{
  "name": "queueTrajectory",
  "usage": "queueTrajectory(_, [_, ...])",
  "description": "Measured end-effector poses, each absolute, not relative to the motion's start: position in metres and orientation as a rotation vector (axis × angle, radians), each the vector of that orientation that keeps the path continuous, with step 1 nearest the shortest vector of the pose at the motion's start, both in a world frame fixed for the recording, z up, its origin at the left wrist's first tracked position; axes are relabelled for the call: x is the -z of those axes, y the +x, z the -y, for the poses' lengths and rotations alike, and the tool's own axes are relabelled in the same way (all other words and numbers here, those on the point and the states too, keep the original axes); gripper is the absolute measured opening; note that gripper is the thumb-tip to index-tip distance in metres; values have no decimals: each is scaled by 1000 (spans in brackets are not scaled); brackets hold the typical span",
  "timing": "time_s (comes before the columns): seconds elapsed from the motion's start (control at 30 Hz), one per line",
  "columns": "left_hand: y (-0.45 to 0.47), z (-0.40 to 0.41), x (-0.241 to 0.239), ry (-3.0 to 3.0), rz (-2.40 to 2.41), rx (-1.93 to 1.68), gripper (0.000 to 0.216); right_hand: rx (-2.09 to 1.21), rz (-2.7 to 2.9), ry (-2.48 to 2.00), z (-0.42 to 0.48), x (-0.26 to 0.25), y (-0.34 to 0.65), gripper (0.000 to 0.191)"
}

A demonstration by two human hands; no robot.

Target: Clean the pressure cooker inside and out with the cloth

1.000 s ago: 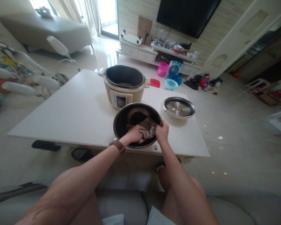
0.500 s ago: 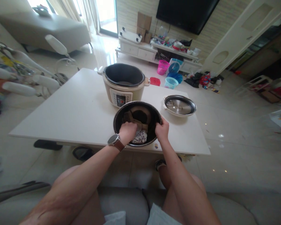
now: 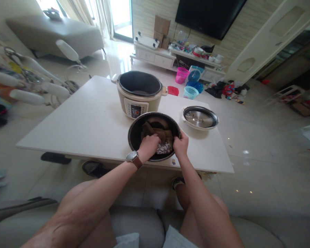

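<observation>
My left hand [image 3: 149,147], with a watch on the wrist, reaches into a dark inner pot [image 3: 134,135] and is closed on a brown cloth [image 3: 165,135] with a white-and-dark patterned part. The cloth lies against the inside of the pot. With its fingers wrapped over the right rim, my right hand [image 3: 181,144] grips the pot, which is tilted toward me at the table's near edge. Just behind it stands the beige electric pressure cooker [image 3: 122,100], lidless, its control panel facing me. To the right, the cooker lid [image 3: 199,119] rests with its metal inner side up.
A white table [image 3: 74,120] carries the cooker parts. Beyond it on the floor are a pink basket [image 3: 181,75], a light blue basket [image 3: 190,92] and a red item [image 3: 173,90]. White-padded metal arms [image 3: 67,51] stand near the table's left side.
My left hand has moved a little to the right inside the pot with the cloth. The right hand keeps its grip on the rim. The whole view has shifted slightly.
</observation>
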State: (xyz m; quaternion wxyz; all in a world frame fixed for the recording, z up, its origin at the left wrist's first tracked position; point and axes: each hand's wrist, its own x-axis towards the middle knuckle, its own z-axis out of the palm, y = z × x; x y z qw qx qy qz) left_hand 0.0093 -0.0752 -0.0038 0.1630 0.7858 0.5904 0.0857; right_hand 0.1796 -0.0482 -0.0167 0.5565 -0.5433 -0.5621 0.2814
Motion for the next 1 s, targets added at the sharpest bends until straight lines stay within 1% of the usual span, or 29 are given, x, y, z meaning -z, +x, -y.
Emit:
queueTrajectory(0.17, [6,69,-5,2492,-1598,-482,37,-657,1335,-1273,49,16,179,46])
queueTrajectory(0.23, [3,65,-7,2505,-1609,-511,38,-654,1346,-1269,50,17,178,49])
queueTrajectory(0.43, [-3,61,-5,2288,-1803,-207,42,-638,1329,-1280,47,20,180,50])
queueTrajectory(0.6, [-7,65,1,2153,-1879,46,36,-643,1290,-1319,44,21,182,44])
queueTrajectory(0.7, [-7,63,8,2096,-1762,25,33,-638,1313,-1316,45,19,180,40])
queueTrajectory(0.83, [2,59,16,1963,-1576,-129,41,-624,1331,-1314,46,17,179,40])
queueTrajectory(0.93, [7,61,19,1968,-1550,-189,45,-624,1311,-1338,45,18,181,42])
queueTrajectory(1.0, [7,63,19,2018,-1576,-165,42,-623,1302,-1355,45,20,183,44])
